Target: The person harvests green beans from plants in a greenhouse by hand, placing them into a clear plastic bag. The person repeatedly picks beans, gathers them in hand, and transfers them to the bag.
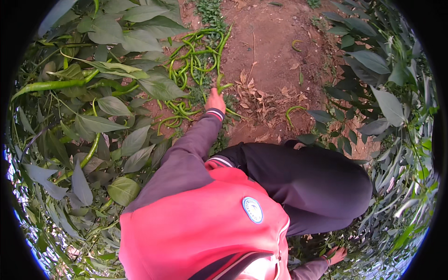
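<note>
My left hand reaches forward over the soil, its fingers closed on a bent long green pepper. Just beyond and to the left of it lies a loose pile of long, curled green peppers. More such peppers rest on the ground left of the wrist. My right hand is low at the right, beside my bent leg, among the leaves of a pepper plant; whether it holds anything cannot be made out.
Leafy pepper plants with hanging peppers stand at the left, and more plants at the right. Between them runs a reddish soil path with dry leaves, low weeds and single peppers. My bent knee is near the right-hand plants.
</note>
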Tool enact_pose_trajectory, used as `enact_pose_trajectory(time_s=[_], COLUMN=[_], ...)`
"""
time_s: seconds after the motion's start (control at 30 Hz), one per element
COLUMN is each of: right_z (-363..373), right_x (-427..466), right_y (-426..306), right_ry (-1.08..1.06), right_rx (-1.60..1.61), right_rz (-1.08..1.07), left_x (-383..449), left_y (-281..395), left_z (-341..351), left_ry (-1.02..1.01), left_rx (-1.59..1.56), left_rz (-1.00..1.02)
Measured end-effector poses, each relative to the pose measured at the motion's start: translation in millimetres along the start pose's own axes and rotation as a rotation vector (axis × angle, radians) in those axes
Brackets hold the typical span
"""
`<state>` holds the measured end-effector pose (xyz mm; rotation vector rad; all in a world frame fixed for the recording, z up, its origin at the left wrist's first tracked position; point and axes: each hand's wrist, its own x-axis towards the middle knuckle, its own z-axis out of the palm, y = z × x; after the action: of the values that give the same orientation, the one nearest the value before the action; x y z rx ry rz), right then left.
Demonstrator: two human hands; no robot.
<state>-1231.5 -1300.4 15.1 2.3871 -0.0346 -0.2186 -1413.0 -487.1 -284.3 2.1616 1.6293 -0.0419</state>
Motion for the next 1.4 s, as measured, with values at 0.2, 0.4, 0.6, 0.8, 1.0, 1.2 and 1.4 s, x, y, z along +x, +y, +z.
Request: enact_pose_trajectory(time_s=[0.2, 0.4, 0.6, 0.8, 1.0, 1.2, 1.4], right_z=[10.8, -6.3, -21.1, -16.4, -41.3, -53.6, -76.3], right_x=[23.0, 27.9, 25.6, -14.9, 12.7, -10.1, -1.4], right_y=[25.6, 14.0, 6.4, 3.3, -22.7, -38.5, -66.1], right_ry=[0.086, 0.052, 0.059, 0.052, 0.009, 0.022, 0.054], right_rx=[-0.013, 0.025, 0.042, 0.104, 0.094, 0.131, 0.027], right_rz=[-0.102, -0.011, -0.023, -0.002, -0.024, 0.014, 0.004], left_x=[-38.2, -65.8, -116.4, -127.1, -113.8, -118.0, -103.0], left_y=[-21.3, 142.8, 209.6, 213.9, 207.2, 234.3, 184.2], left_z=[-2.6, 61.6, 190.5, 210.4, 254.3, 192.7, 154.3], left_ry=[0.009, -0.435, -0.277, -0.461, -0.213, -0.255, -0.476], left_rx=[0.065, -0.191, 0.074, 0.210, 0.141, 0.184, -0.177], left_rz=[0.412, 1.293, 1.661, 1.499, 1.590, 1.520, 1.203])
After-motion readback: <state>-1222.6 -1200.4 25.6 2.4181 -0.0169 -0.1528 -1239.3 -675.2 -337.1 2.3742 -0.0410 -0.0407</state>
